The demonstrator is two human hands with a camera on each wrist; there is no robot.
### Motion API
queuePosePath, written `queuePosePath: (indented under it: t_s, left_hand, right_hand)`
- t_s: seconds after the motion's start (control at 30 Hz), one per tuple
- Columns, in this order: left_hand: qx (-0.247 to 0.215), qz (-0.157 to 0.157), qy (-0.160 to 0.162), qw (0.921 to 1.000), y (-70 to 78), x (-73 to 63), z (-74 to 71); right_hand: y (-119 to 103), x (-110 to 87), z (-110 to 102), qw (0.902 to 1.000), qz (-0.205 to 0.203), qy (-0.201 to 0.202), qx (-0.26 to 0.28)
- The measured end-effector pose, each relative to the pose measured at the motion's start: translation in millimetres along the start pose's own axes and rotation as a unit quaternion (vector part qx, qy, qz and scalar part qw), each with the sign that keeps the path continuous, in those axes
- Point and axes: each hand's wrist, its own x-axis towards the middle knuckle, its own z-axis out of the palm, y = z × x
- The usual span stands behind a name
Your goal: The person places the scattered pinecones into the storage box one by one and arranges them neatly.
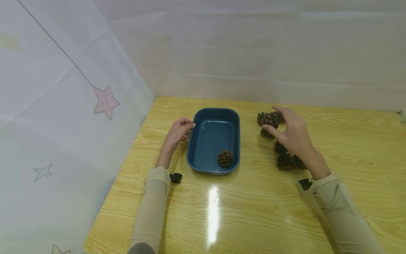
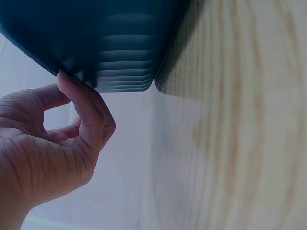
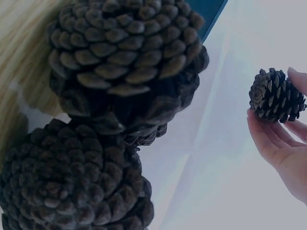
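A deep blue rectangular tray (image 1: 211,141) stands on the table, with one brown pine cone (image 1: 225,158) inside near its front right corner. My left hand (image 1: 178,133) pinches the tray's left rim, thumb on the edge and fingers against the outer wall, as the left wrist view also shows. To the right of the tray, my right hand (image 1: 295,132) holds a pine cone (image 3: 275,96) between thumb and fingers. More dark pine cones (image 1: 285,161) lie under and beside that wrist. Two of these cones (image 3: 72,179) loom large in the right wrist view.
The wooden table (image 1: 253,211) meets a pale cloth wall (image 1: 228,53) at the back. Another cloth with star drawings (image 1: 106,102) hangs along the left edge. Next to the held cone lies at least one other cone (image 1: 261,118).
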Motion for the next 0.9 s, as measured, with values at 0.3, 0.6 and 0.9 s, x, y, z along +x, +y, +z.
queuePosePath:
  t_s: [0.3,0.6,0.9]
  left_hand:
    - [-0.002,-0.001,0.000,1.0000,-1.0,2.6,0.2]
    - [-0.002,-0.001,-0.004,1.0000,-3.6,5.0,-0.2]
    - [-0.008,0.001,-0.002,1.0000,-1.7,3.0,1.3]
  right_hand:
    - [0.3,2.5,1.4,1.0000,-0.005,0.004,0.007]
    - [1.5,3.2,3.5,0.9997,-0.009,0.016,0.015]
    - [4.0,3.5,5.6,0.9996,-0.017,0.022,0.004]
